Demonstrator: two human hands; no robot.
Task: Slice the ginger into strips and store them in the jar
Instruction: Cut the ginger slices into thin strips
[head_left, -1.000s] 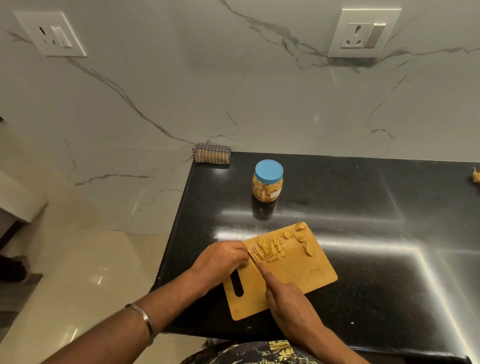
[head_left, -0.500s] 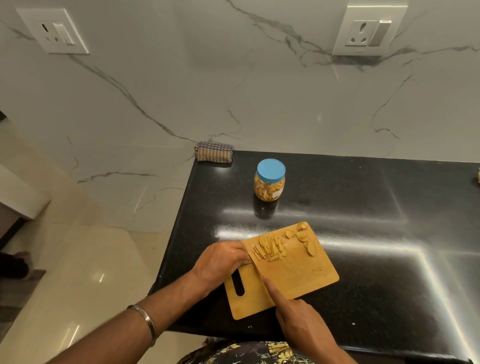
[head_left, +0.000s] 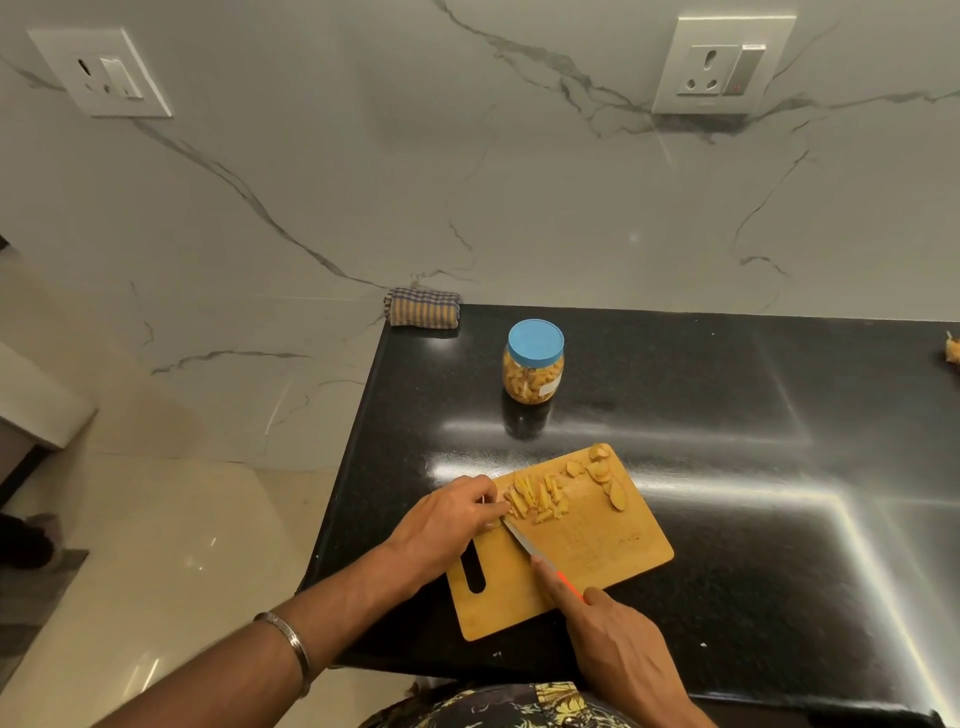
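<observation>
Black counter (head_left: 753, 467) by marble wall (head_left: 363, 208), left hand (head_left: 447, 525) pinching ginger (head_left: 535, 499), right hand (head_left: 618, 639) gripping knife (head_left: 524, 543)

The left hand (head_left: 447, 525) is reached in from 7 o'clock, fingers curled down; the right hand (head_left: 618, 639) enters from 5 o'clock, fist closed, index finger extended forward.

Yellow ginger strips (head_left: 537, 498) are lying in a loose cluster at the far left of the wooden cutting board (head_left: 597, 551) — a few uncut ginger slices (head_left: 605, 475) are sitting near its far corner. Behind the board, the jar (head_left: 533, 362) is standing upright, blue lid on, already holding ginger pieces.
</observation>
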